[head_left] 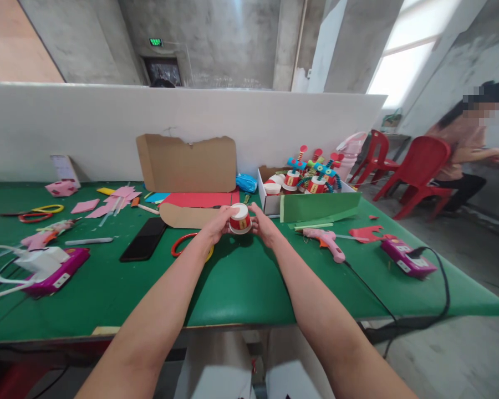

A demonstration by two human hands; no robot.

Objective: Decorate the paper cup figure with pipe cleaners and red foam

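A small red-and-white paper cup [240,224] sits upside down between my two hands, its white base facing up. My left hand [220,223] is closed around its left side. Against the cup's right side, the fingers of my right hand [265,226] are curled, partly hidden by the cup. Just below my left wrist lie scissors with red and yellow handles [183,244], partly covered by my arm. A rounded brown cardboard piece [187,216] and red paper [199,199] lie behind my left hand.
Finished cup figures [291,178] stand in a white box [270,205]. At right are a pink glue gun [326,241] and a purple power strip [407,259]; at left, a black phone [144,239] and another purple strip [60,274]. A person [461,138] sits far right.
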